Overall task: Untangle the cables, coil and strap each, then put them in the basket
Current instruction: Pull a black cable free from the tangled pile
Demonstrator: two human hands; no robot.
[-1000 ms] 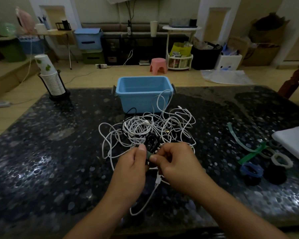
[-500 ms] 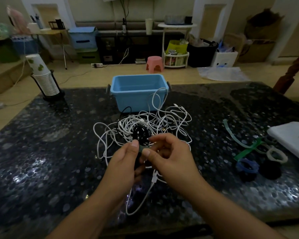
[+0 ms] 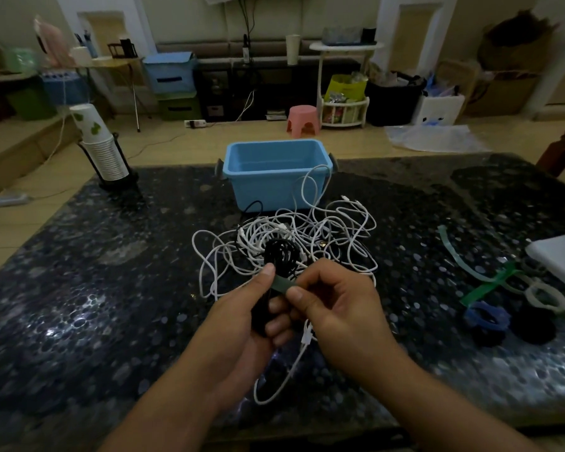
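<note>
My left hand [image 3: 248,318] grips a coiled black cable [image 3: 279,256], held upright above the table. A green strap [image 3: 282,284] runs across the coil; my left thumb presses one end and my right hand [image 3: 336,308] pinches the other end between thumb and forefinger. Behind my hands lies a tangled heap of white cables [image 3: 310,236] on the dark speckled table; one white end hangs down below my right hand. The light-blue basket [image 3: 242,164] stands just past the heap and nothing shows inside it.
At the right lie loose straps: a pale green strip [image 3: 454,247], a green one [image 3: 485,287], a blue ring [image 3: 485,318], a white ring [image 3: 547,296] and black ones. A white flat object [image 3: 561,256] sits at the right edge. A stack of paper cups [image 3: 103,151] stands far left.
The black coil has been raised higher and turned upright in my left hand. My right hand has drawn the green strap across the coil. The view has shifted slightly.
</note>
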